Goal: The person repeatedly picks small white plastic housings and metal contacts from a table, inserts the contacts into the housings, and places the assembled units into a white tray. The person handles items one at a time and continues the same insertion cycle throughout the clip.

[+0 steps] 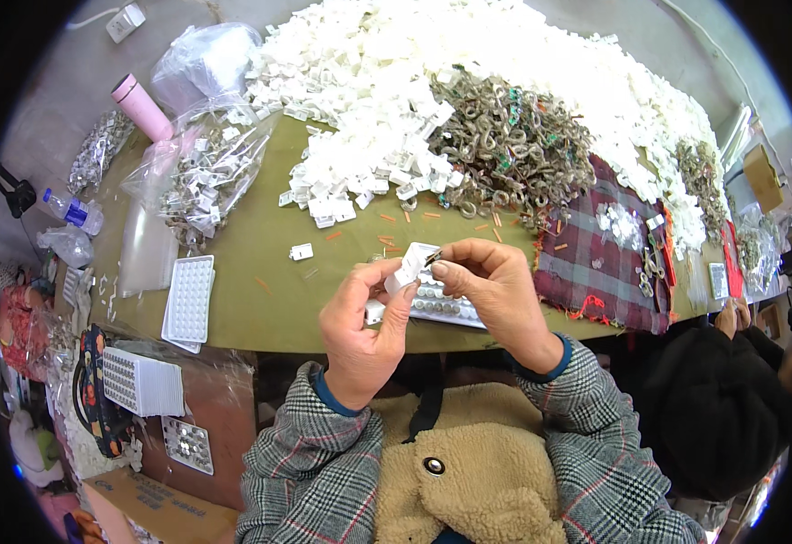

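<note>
My left hand (360, 322) grips a small white plastic housing (409, 268) between thumb and fingers, its open side facing my right hand. At the housing's edge, my right hand (501, 288) pinches a small dark metal piece (432, 257); whether it sits inside the housing I cannot tell. Just beyond and below my fingers, partly hidden, lies a white tray (455, 311) with rows of round silvery pieces. Another white part (374, 313) shows beside my left fingers. A single loose white housing (301, 252) rests on the green table to the left.
A large heap of white housings (369, 136) covers the far side, with a pile of metal pieces (514, 136) before it. Left are a bagged heap (210, 181), a pink flask (142, 107) and stacked trays (189, 299). A checked cloth (586, 240) lies right, near a person in black (713, 408).
</note>
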The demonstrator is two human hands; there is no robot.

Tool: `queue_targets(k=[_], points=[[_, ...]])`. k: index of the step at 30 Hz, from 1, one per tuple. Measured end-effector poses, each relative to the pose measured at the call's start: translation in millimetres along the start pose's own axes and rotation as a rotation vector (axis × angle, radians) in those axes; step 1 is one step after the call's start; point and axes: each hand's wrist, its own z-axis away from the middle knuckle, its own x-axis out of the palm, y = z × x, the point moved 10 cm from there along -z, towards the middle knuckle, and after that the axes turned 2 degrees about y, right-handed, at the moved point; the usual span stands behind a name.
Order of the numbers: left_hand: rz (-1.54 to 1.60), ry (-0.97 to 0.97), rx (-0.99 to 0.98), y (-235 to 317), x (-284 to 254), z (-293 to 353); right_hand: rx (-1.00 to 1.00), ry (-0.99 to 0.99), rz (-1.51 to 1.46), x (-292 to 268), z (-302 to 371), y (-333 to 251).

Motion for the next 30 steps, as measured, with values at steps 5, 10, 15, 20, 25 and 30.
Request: queue_targets(k=[5, 10, 15, 20, 25, 30], points=[[-0.254, -0.127, 0.295, 33.0, 22.9, 15.9, -0.112, -0.006, -0.238, 2.9, 8.3, 5.1], [0.133, -0.324, -0.159, 12.5, 39.8, 35.6, -0.082, -0.026, -0.359, -8.9, 16.8, 15.5], [0.476, -0.205, -0.373, 1.3, 30.4, 26.8, -0.141, -0.109, -0.578, -25.2, 31.2, 1.7], [0.339, -0.307, -0.182, 11.8, 44.2, 11.3, 0.271, -0.395, -0.573, -3.7, 57.9, 25.1], [0.223, -0.472, 0.012, 24.2, 59.7, 10.5, 0.465, -0.396, -0.626, -6.0, 63.4, 46.8], [0.085, -0.522, 0.053, 16.9, 56.3, 10.2, 0.551, -0.401, -0.677, -2.7, 63.6, 62.0]])
